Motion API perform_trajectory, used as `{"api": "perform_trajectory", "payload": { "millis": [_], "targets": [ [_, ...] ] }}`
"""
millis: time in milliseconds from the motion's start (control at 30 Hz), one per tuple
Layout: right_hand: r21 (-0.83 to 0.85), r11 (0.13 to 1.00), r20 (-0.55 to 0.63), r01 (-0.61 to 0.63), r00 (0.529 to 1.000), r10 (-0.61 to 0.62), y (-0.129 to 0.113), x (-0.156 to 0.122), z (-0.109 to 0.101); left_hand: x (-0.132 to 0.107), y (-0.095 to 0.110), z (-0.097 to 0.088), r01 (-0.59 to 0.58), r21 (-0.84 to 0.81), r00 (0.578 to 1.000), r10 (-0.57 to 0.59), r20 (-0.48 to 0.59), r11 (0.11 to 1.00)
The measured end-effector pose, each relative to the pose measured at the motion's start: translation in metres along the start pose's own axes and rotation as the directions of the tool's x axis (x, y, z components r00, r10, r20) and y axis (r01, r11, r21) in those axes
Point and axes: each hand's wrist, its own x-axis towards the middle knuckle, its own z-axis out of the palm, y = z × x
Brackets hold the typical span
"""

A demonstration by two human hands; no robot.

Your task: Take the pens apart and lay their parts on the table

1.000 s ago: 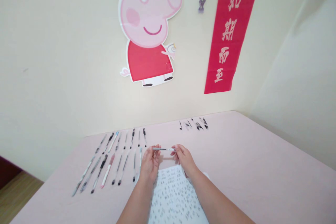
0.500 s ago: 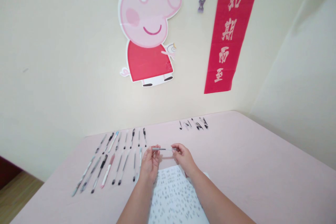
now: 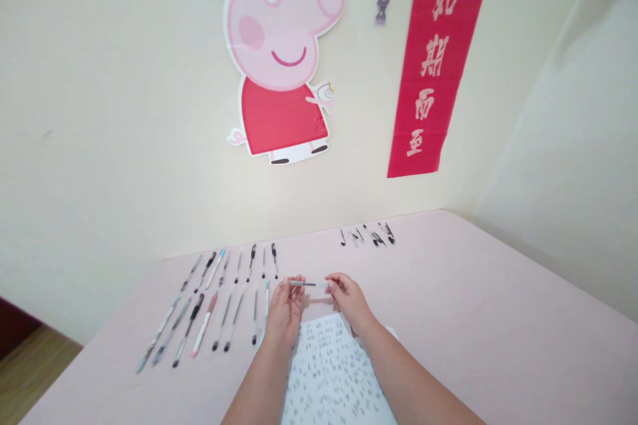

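Note:
My left hand pinches one end of a slim pen, held level just above the table. My right hand has thumb and fingers closed on the pale, clear end of the pen. Whether that clear end is a separate cap or part of the barrel is too small to tell. Beneath the forearms lies a white sheet of paper covered in dark handwriting. Close to the left hand are a clear pen and a blue-topped pen, partly hidden by the hand.
Two rows of pens lie on the pink tabletop at left, including a pink-and-white pen and a black-capped pen. Small black and clear pen parts lie near the back edge. A wall stands behind.
The right hand's fingers have shifted very slightly at the pen's clear end. Both hands stay in about the same place, and the pens on the table have not moved.

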Motion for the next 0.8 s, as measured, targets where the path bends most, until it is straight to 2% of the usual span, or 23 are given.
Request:
{"api": "perform_trajectory", "payload": {
  "millis": [433,800],
  "targets": [
    [-0.059,0.994,-0.069,0.092,0.993,-0.096,0.0016,0.0018,-0.0020,-0.0006,0.0015,0.0011,-0.018,-0.011,1.000,0.018,-0.013,1.000],
    [-0.031,0.998,-0.092,0.048,0.994,-0.050,0.0042,0.0012,-0.0044,0.0000,0.0029,0.0009,-0.035,-0.021,0.999,0.034,-0.033,0.999]
  ]
}}
